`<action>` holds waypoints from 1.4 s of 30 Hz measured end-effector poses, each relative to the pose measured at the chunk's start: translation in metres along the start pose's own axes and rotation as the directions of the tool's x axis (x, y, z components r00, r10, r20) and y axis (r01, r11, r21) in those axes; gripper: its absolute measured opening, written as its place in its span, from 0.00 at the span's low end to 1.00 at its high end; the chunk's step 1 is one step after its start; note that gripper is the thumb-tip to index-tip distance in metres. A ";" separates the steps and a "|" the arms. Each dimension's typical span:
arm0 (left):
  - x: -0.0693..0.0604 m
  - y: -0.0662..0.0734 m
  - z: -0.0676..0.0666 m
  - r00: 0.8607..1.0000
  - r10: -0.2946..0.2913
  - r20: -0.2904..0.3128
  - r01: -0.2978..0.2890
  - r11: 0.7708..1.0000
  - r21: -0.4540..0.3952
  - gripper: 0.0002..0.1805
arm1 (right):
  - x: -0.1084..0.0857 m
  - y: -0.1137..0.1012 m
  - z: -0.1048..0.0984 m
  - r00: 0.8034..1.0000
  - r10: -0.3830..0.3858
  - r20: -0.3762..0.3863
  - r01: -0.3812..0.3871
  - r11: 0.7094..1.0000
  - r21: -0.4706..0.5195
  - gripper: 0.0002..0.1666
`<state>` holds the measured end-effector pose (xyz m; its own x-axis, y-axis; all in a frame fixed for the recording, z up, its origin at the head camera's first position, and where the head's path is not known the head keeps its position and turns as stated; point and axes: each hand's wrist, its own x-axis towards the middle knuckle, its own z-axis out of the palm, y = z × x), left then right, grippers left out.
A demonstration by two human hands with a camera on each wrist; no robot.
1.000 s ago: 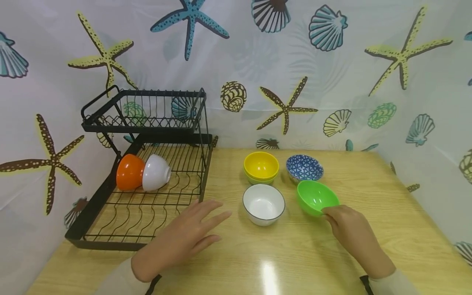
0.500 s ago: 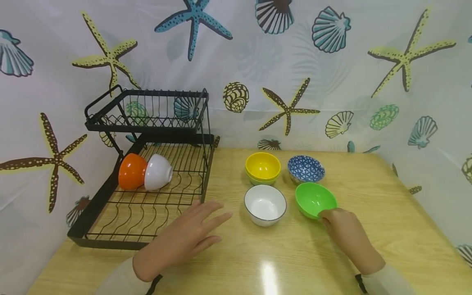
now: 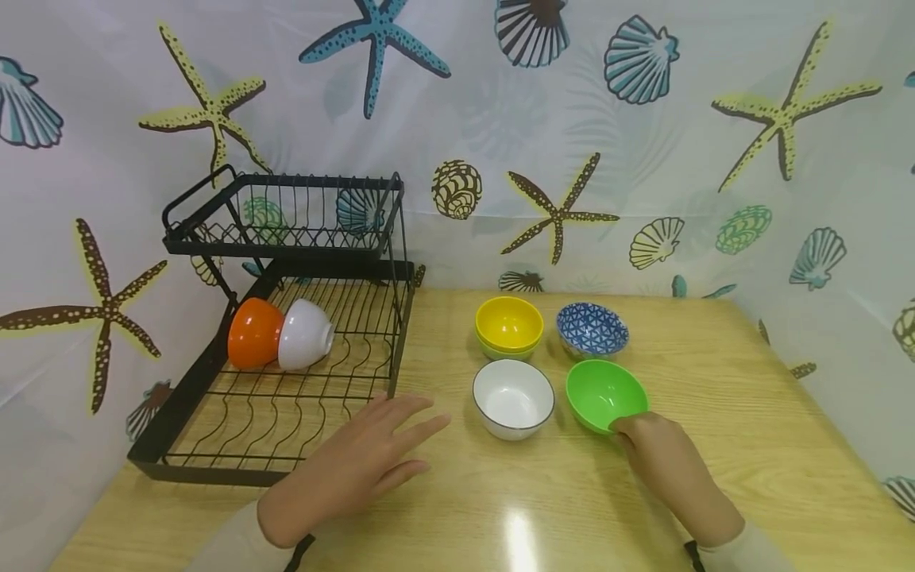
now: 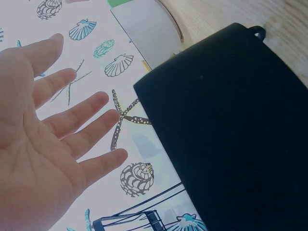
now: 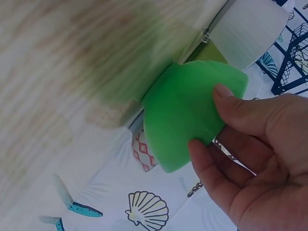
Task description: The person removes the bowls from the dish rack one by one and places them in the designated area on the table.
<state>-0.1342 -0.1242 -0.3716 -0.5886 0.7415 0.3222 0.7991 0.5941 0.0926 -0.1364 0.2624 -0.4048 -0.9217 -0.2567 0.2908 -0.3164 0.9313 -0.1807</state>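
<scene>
At the near right rim of a bright green bowl (image 3: 606, 396), my right hand (image 3: 665, 461) pinches with thumb and fingers. In the right wrist view, the thumb presses the outside of the green bowl (image 5: 187, 110), whose base is at the table top. My left hand (image 3: 357, 461) hovers near the rack's front right corner, holding nothing. Spread, straight fingers show on the left hand (image 4: 53, 125) in the left wrist view. Just left of the green bowl stands a white bowl (image 3: 512, 401) with a dark rim. A blue patterned bowl (image 3: 592, 329) is behind it.
A yellow bowl (image 3: 509, 324) is nested in a light green bowl (image 3: 509, 353) behind the white one. On the left stands a black two-tier dish rack (image 3: 272, 477). An orange bowl (image 3: 255, 334) and another white bowl (image 3: 303, 335) lean on their sides in its lower tier.
My right hand has brought the green bowl down and slightly left, and the bowl has become more level. The left hand keeps its place.
</scene>
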 end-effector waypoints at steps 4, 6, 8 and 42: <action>0.000 0.000 0.000 1.000 -0.006 0.013 0.006 1.000 0.000 0.29 | 0.001 -0.001 -0.001 1.000 -0.007 0.004 0.007 1.000 0.004 0.04; 0.000 0.000 0.000 1.000 -0.006 0.013 0.006 1.000 0.000 0.29 | 0.002 -0.001 -0.002 1.000 -0.014 0.013 0.014 1.000 -0.001 0.04; -0.001 0.000 0.000 1.000 -0.008 0.014 0.008 1.000 -0.003 0.29 | 0.003 -0.001 -0.003 1.000 -0.021 0.023 0.021 1.000 -0.008 0.05; 0.009 -0.006 -0.019 0.971 -0.189 -0.145 0.184 0.982 -0.047 0.29 | -0.009 -0.023 -0.007 0.953 -0.238 -0.188 0.240 0.971 -0.009 0.20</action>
<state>-0.1418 -0.1271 -0.3518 -0.7050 0.5627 0.4316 0.6819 0.7051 0.1946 -0.1192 0.2447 -0.3969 -0.7609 -0.4174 0.4967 -0.5268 0.8444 -0.0973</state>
